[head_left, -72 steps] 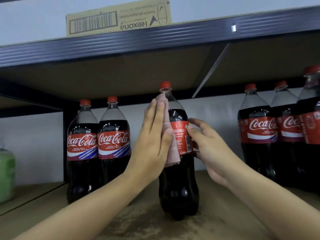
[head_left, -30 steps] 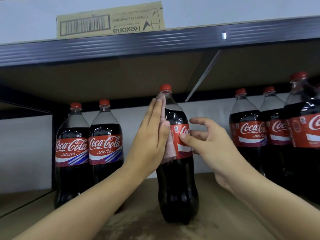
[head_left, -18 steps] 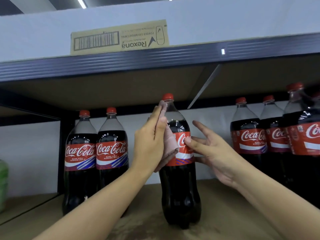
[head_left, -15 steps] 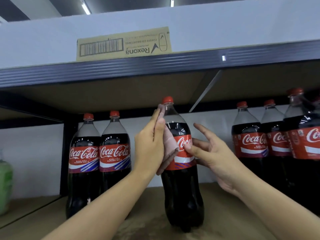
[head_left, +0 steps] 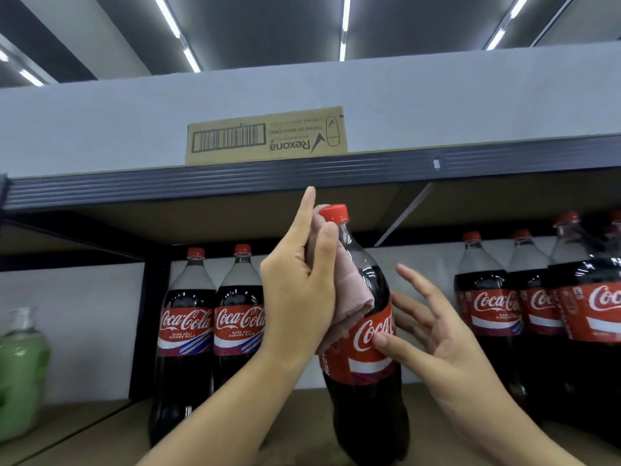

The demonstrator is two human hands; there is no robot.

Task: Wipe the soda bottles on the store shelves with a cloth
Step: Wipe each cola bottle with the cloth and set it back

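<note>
Pressing a pink cloth (head_left: 349,294) against the neck and shoulder of the middle soda bottle (head_left: 364,348), the left hand (head_left: 299,297) holds the cloth under its thumb and fingers. The right hand (head_left: 433,334) stays spread, fingertips steadying the label. That bottle stands on the shelf (head_left: 295,428), tilted slightly. Full and heavy with smooth, slippery plastic, it is best braced at the label band.

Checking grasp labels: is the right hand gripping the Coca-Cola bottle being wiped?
No, the right hand has its fingers spread, only the thumb touching the label of the Coca-Cola bottle, while the left hand presses the pink cloth against it.
</note>
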